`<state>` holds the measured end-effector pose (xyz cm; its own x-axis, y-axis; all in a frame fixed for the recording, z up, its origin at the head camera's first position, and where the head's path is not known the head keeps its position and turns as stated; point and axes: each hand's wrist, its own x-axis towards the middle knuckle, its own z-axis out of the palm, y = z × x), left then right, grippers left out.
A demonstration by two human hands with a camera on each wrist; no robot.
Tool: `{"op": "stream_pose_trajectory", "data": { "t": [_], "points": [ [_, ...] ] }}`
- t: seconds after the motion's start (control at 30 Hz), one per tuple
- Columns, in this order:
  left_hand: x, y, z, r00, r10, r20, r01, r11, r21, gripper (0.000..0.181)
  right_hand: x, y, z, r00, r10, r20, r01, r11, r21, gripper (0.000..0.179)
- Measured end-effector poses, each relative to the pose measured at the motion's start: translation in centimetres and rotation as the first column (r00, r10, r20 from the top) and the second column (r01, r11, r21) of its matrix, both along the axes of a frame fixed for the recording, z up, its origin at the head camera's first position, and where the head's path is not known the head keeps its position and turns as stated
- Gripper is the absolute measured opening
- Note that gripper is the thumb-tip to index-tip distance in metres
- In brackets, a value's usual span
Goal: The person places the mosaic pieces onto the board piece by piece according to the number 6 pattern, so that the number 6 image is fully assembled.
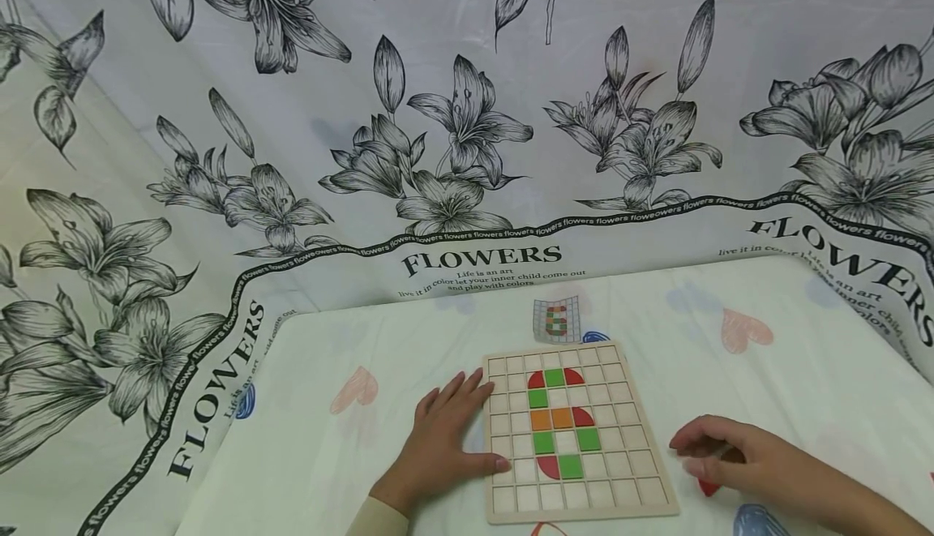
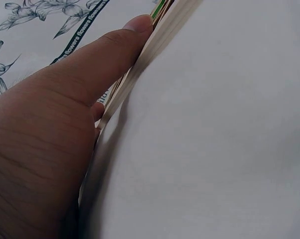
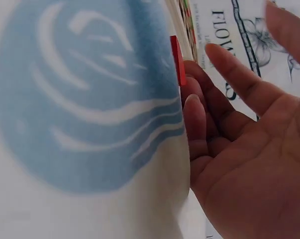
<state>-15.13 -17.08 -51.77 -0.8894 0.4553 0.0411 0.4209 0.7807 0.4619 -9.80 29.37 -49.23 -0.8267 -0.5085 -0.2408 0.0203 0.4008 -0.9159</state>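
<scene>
A wooden grid board (image 1: pixel 509 497) lies flat on the covered table. In it sit green square tiles (image 1: pixel 571 467), two orange squares (image 1: pixel 562 418) and red rounded tiles (image 1: pixel 549 468) in a closed pattern. My left hand (image 1: pixel 441 443) rests at the board's left side with fingers spread, its thumb lying on the edge, as the left wrist view also shows. Right of the board, my right hand (image 1: pixel 751 459) is low over the table, thumb and index finger apart. A loose red tile (image 3: pixel 178 60) lies by its curled lower fingers, partly hidden by the hand in the head view.
Behind the board lies a small pattern card (image 1: pixel 556 321) with a coloured grid figure. The pale tablecloth (image 1: pixel 306 406) carries printed hearts and blue shapes. A flower-printed curtain (image 1: pixel 467 155) rises at the table's back and sides.
</scene>
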Motion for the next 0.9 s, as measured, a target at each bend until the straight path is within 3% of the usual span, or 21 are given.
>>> {"op": "stream_pose_trajectory", "data": {
  "t": [0.13,0.27,0.4,0.6,0.73,0.83,0.9],
  "points": [
    [0.0,0.0,0.0,1.0,0.0,0.003,0.0,1.0,0.003,0.111,0.8,0.2,-0.5,0.996,0.012,-0.085,-0.009,0.999,0.036,0.027],
    [0.0,0.0,0.0,1.0,-0.001,0.005,0.001,1.0,0.001,0.112,0.9,0.7,-0.9,0.989,0.018,-0.149,0.001,0.991,0.132,0.033],
    [0.0,0.0,0.0,1.0,-0.001,0.008,0.001,1.0,-0.003,0.113,0.8,0.9,-1.0,0.985,0.028,-0.17,0.007,0.979,0.201,0.031],
    [0.1,0.0,0.0,1.0,0.004,0.013,-0.004,1.0,0.009,0.111,0.7,1.1,-1.1,0.974,0.081,-0.213,-0.034,0.975,0.218,0.023],
    [0.1,0.0,0.0,1.0,0.007,0.016,-0.007,1.0,0.005,0.111,0.9,1.0,-1.1,0.944,0.101,-0.315,-0.049,0.985,0.167,0.03],
    [0.1,0.0,0.1,1.0,0.009,0.018,-0.009,1.0,0.001,0.111,1.0,0.6,-0.8,0.951,0.081,-0.299,-0.036,0.988,0.151,0.029],
    [0.0,0.0,0.1,1.0,0.012,0.022,-0.012,1.0,-0.005,0.112,0.8,0.5,-0.5,0.967,0.067,-0.244,-0.026,0.985,0.168,0.024]
  ]
}}
